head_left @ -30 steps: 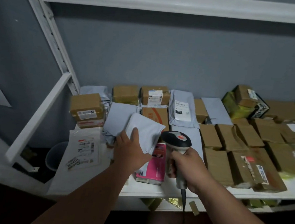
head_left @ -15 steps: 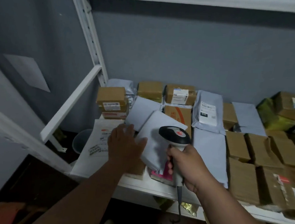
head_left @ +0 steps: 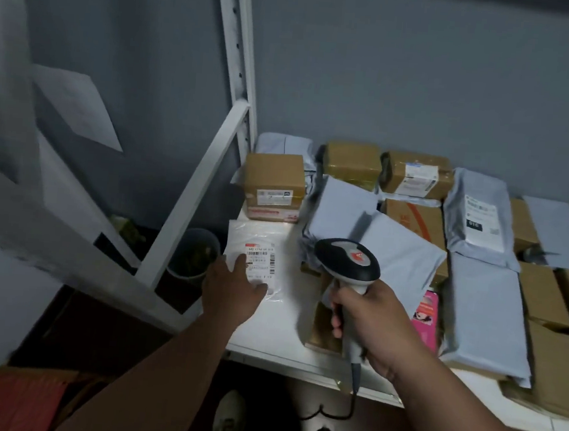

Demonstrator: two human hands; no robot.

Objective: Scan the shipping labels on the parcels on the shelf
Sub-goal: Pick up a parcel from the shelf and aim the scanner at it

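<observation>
- Head view, lower centre: the left hand (head_left: 232, 288) lies with fingers straight and loosely spread on the near left part of a white poly mailer (head_left: 266, 248), which lies flat at the left end of the shelf (head_left: 275, 347). The fingertips reach the left edge of its shipping label (head_left: 261, 261).
- Head view, right of centre: the right hand (head_left: 366, 320) is wrapped round the grip of the barcode scanner (head_left: 349, 264), head raised over the grey mailers (head_left: 400, 249) and facing away from the camera; whether a finger is on the trigger cannot be told.
- Judgement: the step in hand is reading this label. It would go best if the left hand slid back off the barcode while pressing the film flat.
- Judgement: the scanner head likely needs to swing left and tip down until it faces the barcode squarely.
- Head view, upper centre and right: brown boxes (head_left: 273, 185) and more parcels wait, several with labels not showing.
</observation>
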